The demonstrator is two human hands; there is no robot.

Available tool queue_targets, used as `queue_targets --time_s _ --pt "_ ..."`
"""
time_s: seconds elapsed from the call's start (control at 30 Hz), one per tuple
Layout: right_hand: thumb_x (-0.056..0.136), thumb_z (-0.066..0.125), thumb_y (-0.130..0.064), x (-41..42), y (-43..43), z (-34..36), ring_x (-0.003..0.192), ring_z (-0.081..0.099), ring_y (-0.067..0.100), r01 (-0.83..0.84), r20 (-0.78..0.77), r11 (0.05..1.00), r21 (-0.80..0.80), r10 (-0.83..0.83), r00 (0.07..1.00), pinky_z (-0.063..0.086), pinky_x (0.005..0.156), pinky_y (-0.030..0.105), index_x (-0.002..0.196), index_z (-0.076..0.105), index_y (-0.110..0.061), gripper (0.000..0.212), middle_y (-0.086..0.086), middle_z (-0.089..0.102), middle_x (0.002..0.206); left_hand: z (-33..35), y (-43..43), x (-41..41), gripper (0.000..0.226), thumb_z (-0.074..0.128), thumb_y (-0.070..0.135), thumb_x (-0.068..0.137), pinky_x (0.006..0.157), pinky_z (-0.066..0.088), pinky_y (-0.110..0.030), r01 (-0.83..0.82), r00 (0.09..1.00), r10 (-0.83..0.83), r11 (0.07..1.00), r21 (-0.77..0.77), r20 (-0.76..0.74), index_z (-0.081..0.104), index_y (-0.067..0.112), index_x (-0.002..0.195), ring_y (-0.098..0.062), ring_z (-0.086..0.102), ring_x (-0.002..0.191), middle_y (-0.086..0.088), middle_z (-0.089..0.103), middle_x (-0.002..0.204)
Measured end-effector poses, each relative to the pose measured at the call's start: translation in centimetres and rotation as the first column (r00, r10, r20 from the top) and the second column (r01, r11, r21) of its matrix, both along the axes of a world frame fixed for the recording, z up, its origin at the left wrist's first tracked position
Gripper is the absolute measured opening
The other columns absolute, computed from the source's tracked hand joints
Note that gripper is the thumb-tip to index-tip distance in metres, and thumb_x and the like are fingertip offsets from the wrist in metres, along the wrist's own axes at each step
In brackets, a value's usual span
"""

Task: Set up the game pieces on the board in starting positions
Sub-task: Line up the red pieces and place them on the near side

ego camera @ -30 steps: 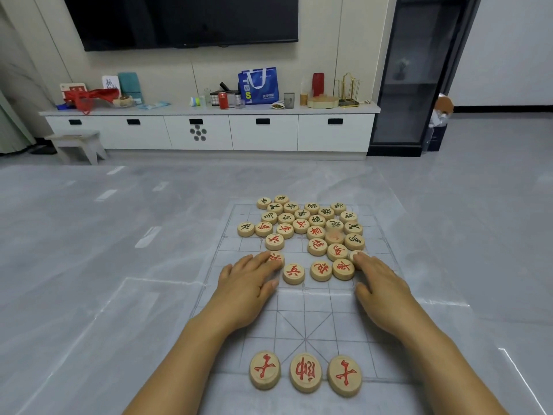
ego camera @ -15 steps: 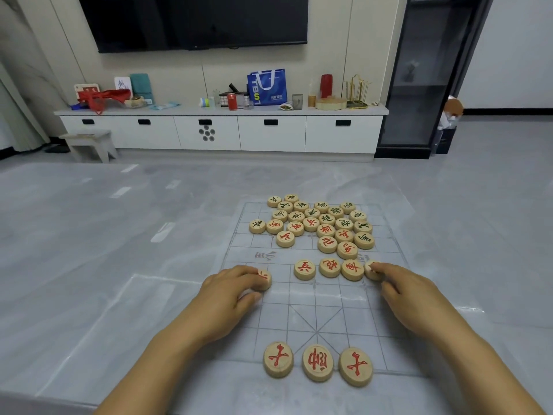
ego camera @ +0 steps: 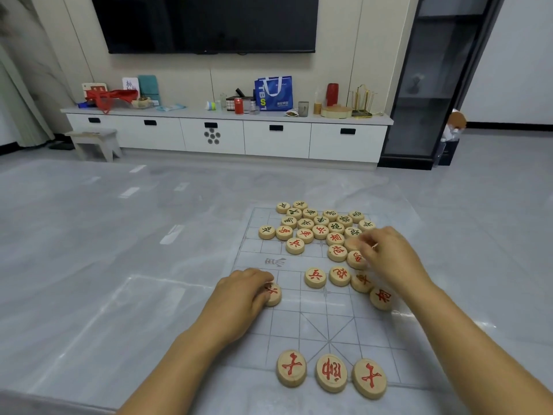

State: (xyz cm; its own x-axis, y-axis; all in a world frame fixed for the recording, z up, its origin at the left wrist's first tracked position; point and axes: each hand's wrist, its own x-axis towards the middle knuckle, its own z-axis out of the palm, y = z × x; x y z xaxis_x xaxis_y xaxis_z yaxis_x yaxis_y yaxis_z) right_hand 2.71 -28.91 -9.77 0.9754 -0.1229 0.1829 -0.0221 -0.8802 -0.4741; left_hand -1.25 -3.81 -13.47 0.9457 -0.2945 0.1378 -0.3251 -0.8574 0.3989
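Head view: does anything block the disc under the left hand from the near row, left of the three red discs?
Nothing visible. The left hand holds the round wooden red-marked disc; the transparent grid board is bare from there down to the three red-marked discs.

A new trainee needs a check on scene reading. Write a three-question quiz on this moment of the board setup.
1. True or false: three red-marked pieces stand side by side at the near edge of the board.
2. The left hand partly covers: A) a lone red-marked piece on the board; B) a dice cup; C) nothing at all.
3. Which hand reaches into the unsorted pile at the far end of the board?

Key: 1 true; 2 A; 3 the right hand.
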Motion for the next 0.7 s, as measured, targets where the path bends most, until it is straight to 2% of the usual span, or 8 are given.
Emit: queue_targets --time_s 0.07,0.17,0.33,0.43,0.53,0.6,0.63,0.7 --pt "0.09 0.053 -0.032 3.0 1.4 -0.4 0.11 0.05 0.028 0.001 -0.065 0.994 -0.105 -0.008 0.998 0.045 0.089 0.04 0.112 0.061 -0.01 0.032 0.011 0.053 0.122 0.1 0.0 0.2 0.035 0.044 0.03 0.095 0.101 0.035 -0.027 -0.007 1.0 0.007 1.0 -0.002 0.008 0.048 0.027 0.13 -0.013 0.045 0.12 0.009 0.051 0.133" --pt "0.087 0.053 -0.045 5.9 3.0 -1.2 0.111 0.048 0.029 0.024 -0.133 0.956 -0.291 -0.066 0.989 0.044 0.087 0.039 0.107 0.059 -0.009 0.041 0.011 0.051 0.125 0.1 0.2 0.1 0.031 0.042 0.033 0.095 0.098 0.037 -0.029 0.002 1.0 -0.002 1.0 -0.005 0.009 0.052 0.028 0.124 -0.013 0.047 0.114 0.009 0.056 0.125" --pt "0.081 0.058 -0.053 7.9 3.9 -1.2 0.116 0.047 0.029 0.116 -0.239 0.944 -0.31 -0.196 0.951 0.045 0.085 0.037 0.117 0.056 -0.01 0.056 0.011 0.047 0.13 0.0 0.6 0.5 0.027 0.044 0.034 0.094 0.094 0.036 -0.027 0.014 1.0 -0.014 0.999 -0.031 0.028 0.055 0.027 0.118 -0.013 0.048 0.109 0.009 0.059 0.118" --pt "0.081 0.061 -0.047 8.1 3.9 -1.0 0.106 0.053 0.027 0.134 -0.269 0.95 -0.283 -0.213 0.939 0.044 0.074 0.033 0.109 0.059 -0.012 0.045 0.01 0.052 0.123 0.2 0.4 0.6 0.027 0.046 0.035 0.093 0.095 0.036 -0.029 0.014 1.0 -0.013 1.0 -0.021 0.016 0.056 0.025 0.116 -0.014 0.047 0.109 0.008 0.058 0.118" --pt "0.08 0.062 -0.034 8.0 3.9 -1.0 0.084 0.05 0.023 0.113 -0.247 0.965 -0.238 -0.173 0.953 0.039 0.063 0.03 0.081 0.053 -0.014 0.023 0.008 0.057 0.106 0.3 0.2 0.5 0.028 0.045 0.036 0.093 0.095 0.036 -0.029 0.011 1.0 -0.011 1.0 -0.009 0.016 0.056 0.025 0.116 -0.013 0.047 0.109 0.008 0.058 0.118" --pt "0.077 0.063 -0.032 7.4 3.7 -0.5 0.076 0.047 0.023 0.098 -0.2 0.983 -0.156 -0.129 0.971 0.036 0.057 0.028 0.066 0.044 -0.016 0.027 0.008 0.052 0.094 0.3 0.2 0.6 0.029 0.044 0.039 0.093 0.095 0.035 -0.027 0.005 1.0 -0.005 1.0 -0.011 0.013 0.055 0.027 0.118 -0.012 0.046 0.111 0.009 0.057 0.119" --pt "0.077 0.062 -0.031 6.8 3.3 0.1 0.072 0.047 0.023 0.089 -0.168 0.992 -0.088 -0.103 0.98 0.034 0.054 0.028 0.065 0.043 -0.016 0.027 0.008 0.051 0.089 0.2 0.3 0.6 0.031 0.045 0.041 0.092 0.096 0.034 -0.026 0.003 1.0 -0.003 1.0 -0.02 0.007 0.054 0.028 0.119 -0.011 0.046 0.112 0.009 0.056 0.12" --pt "0.08 0.06 -0.029 5.1 2.0 1.4 0.077 0.051 0.022 0.066 -0.092 0.995 0.069 -0.059 0.994 0.04 0.06 0.031 0.081 0.053 -0.013 0.018 0.005 0.055 0.087 0.2 0.3 0.5 0.042 0.049 0.049 0.088 0.099 0.033 -0.027 0.009 1.0 -0.009 1.0 -0.015 -0.011 0.05 0.03 0.126 -0.01 0.044 0.117 0.011 0.054 0.125"
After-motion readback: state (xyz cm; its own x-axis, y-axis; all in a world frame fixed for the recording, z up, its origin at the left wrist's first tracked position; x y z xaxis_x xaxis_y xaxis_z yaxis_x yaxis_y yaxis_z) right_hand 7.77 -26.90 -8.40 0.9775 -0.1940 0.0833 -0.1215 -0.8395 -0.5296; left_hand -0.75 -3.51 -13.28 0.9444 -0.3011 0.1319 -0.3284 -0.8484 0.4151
